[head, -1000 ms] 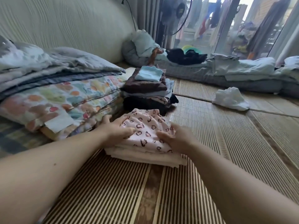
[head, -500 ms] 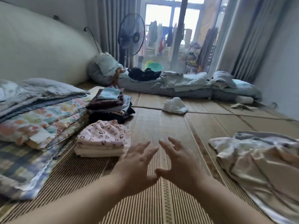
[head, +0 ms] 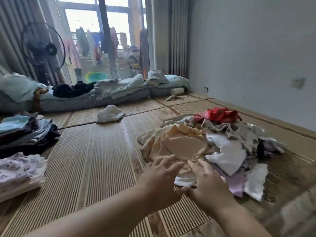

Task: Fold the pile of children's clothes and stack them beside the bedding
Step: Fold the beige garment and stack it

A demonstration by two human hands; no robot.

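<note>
Grips, left (head: pixel 160 181) and right (head: pixel 209 184), spread over pile (head: pixel 182 142).

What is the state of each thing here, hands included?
Left hand: open, fingers spread.
Right hand: open, fingers spread.
Mixed pile of clothes: unfolded, jumbled.
Pink heart-print clothes stack: folded.
Dark clothes stack: folded.
Lone white cloth: crumpled.
</note>
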